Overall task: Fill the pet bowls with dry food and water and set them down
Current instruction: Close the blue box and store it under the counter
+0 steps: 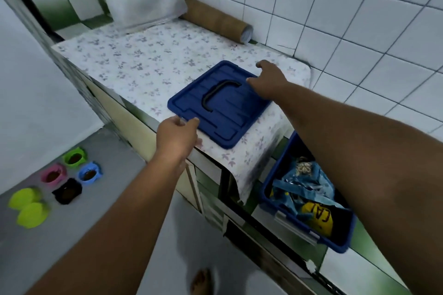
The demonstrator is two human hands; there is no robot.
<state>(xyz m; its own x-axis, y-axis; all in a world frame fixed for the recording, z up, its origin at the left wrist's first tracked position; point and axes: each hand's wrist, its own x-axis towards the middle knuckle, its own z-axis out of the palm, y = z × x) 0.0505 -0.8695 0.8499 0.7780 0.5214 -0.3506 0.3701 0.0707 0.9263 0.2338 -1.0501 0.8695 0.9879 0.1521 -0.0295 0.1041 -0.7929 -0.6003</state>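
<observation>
Green bowl (pixel 81 152) nearest the far edge of the grey floor mat (pixel 115 163), brown dry food (pixel 74 158) inside. Just nearer: pink bowl (pixel 45 171) and light-blue bowl (pixel 96 171) side by side, both with the same brown fill. Nearer again, a black bowl (pixel 57 195), also filled, close beside the light-blue one. At the mat's left edge, a lime bowl (pixel 22 196) and a second lime bowl (pixel 32 215) pressed against each other; contents impossible to tell. All six well apart from both hands.

Up on the counter (pixel 112 103), over a floral sheet (pixel 143 55): blue lid (pixel 239 112) lying flat at the near right corner, black handle (pixel 221 96) on top. Left hand (pixel 176 136) pinching the lid's near-left corner, thumb on top, fingers tucked under the rim. Right hand (pixel 269 81) at the opposite, far-right edge, thumb laid on the lid's top, fingers curled over the rim.

Below the counter's right end: open blue bin (pixel 340 244), holding a crumpled blue bag (pixel 304 184) and a yellow pack (pixel 321 217) with black letters.

Along the counter's far edge, against the white tiled wall (pixel 335 19): brown cardboard tube (pixel 215 19) on its side. At the far left corner: whitish plastic bag (pixel 143 7), blurred.
</observation>
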